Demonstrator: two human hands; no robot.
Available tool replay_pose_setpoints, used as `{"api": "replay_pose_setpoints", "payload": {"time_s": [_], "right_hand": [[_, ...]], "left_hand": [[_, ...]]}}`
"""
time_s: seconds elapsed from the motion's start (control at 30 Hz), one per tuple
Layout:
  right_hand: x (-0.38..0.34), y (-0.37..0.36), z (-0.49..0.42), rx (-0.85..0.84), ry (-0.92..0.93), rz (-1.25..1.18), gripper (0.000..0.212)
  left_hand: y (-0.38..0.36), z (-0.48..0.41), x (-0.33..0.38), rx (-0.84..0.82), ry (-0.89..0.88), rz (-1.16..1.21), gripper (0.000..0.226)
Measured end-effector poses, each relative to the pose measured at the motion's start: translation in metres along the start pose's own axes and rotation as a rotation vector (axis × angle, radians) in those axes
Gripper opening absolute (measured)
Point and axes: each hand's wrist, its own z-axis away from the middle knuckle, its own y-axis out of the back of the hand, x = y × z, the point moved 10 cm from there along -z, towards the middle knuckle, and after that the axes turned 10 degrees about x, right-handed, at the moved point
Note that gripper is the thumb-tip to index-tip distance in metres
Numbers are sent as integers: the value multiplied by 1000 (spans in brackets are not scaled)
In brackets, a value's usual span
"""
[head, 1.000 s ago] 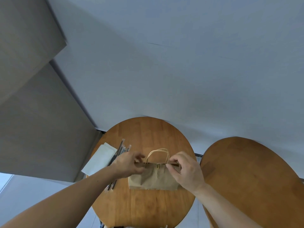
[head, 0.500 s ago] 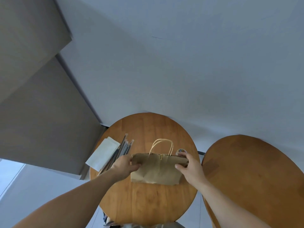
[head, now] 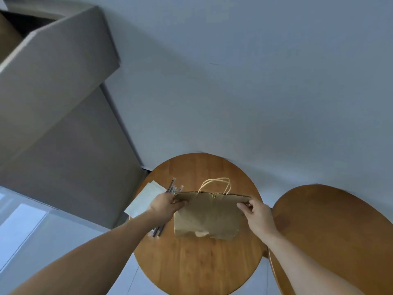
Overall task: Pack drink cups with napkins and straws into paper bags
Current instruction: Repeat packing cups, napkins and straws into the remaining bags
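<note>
Brown paper, thin and already creased: this is the paper bag (head: 209, 218), held flat and upright with its lower edge on or just above the round wooden table (head: 197, 269) beneath it. The left hand (head: 163, 206) pinches the bag's top left corner and the right hand (head: 258, 216) pinches its top right corner; its twisted handles (head: 214, 182) stand up between them.

The mouth looks almost closed. If both hands pull outward too hard to open it, I think the rim can tear at the pinched corners.

The bag's bottom is crumpled, so it may not stand alone and could fall over.

The straws (head: 173, 187) lie just left of the bag, partly under the left hand, with the napkins (head: 146, 196) beyond them. A careless move of this hand could push them off the table. No cup is in view.
</note>
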Motion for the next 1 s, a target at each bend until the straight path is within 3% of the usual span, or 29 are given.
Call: {"api": "replay_pose_setpoints", "payload": {"time_s": [0.1, 0.2, 0.3, 0.37, 0.7, 1.0], "right_hand": [[-36, 10, -6, 87, 62, -25, 24], [-86, 17, -10, 158, 103, -112, 19], [-142, 29, -13, 251, 104, -234, 21], [-184, 36, -16, 290, 123, -276, 22], [-384, 95, -15, 441, 342, -514, 8], [-551, 148, -31, 458, 524, -724, 18]], "left_hand": [[41, 4, 13, 70, -61, 136, 10], [89, 17, 18, 154, -76, 352, 20], [134, 33, 17, 212, -79, 515, 8], [170, 44, 18, 270, -91, 644, 14], [371, 113, 72, 654, -388, 717, 9], [510, 159, 104, 945, -515, 814, 8]]}}
